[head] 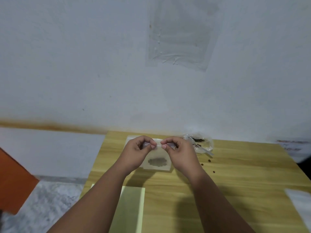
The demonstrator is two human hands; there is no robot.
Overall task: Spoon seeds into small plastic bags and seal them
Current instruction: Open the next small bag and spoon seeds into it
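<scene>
Seeds [157, 161] sit as a dark clump in the bottom of a small clear plastic bag [158, 165], which is held upright near the desk's [235, 190] far edge, its lower edge at or just above the wood; which, I cannot tell. Both hands pinch the bag's top strip: the left hand [140, 153] grips it between thumb and forefinger on the left, the right hand [179, 153] does the same on the right, and their fingertips nearly meet in the middle. Behind the bag lies a pale flat sheet [130, 138]. Toward the far right corner is a crumpled clear bag [200, 142] with dark seeds inside and a white plastic spoon [207, 152] resting at it. A few loose seeds [209, 160] dot the wood beside it. A pale green sheet [129, 209] lies at the near edge.
</scene>
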